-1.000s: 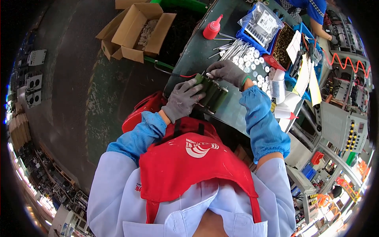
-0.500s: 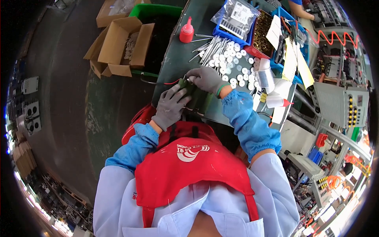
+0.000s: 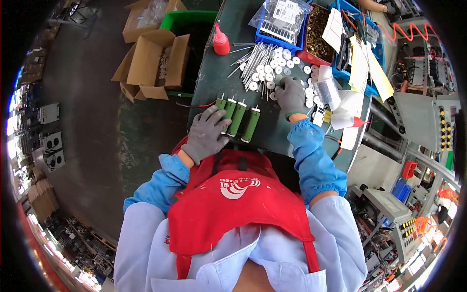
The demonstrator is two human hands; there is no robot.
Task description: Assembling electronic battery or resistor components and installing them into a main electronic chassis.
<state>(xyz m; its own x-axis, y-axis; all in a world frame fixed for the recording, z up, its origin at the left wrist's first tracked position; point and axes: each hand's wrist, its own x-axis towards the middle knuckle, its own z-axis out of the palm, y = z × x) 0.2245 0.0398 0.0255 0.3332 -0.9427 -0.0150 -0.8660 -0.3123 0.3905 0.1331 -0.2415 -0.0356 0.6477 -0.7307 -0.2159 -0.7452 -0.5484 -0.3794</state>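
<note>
Several green tubes (image 3: 250, 125) with white end washers and thin rods poking out lie side by side near the table's front edge. My left hand (image 3: 208, 134), in a grey glove, rests on the leftmost tubes with its fingers spread, covering part of them. My right hand (image 3: 292, 96), gloved likewise, is at the edge of a pile of white round washers (image 3: 269, 69). Its fingers are bent together at the washers; anything between the fingertips is hidden. Long metal rods (image 3: 253, 61) lie in a loose heap left of the washers.
A red squeeze bottle (image 3: 221, 43) stands at the far left of the table (image 3: 214, 78). Behind are a blue bin (image 3: 279, 41), a red bin of small brass parts (image 3: 317, 34) and papers. Rolls (image 3: 327, 92) lie right. Cardboard boxes (image 3: 151, 61) sit beyond the left edge.
My right hand has left the tops of the green tubes and moved right to the washers. My left hand stays at the tubes, which now show more fully.
</note>
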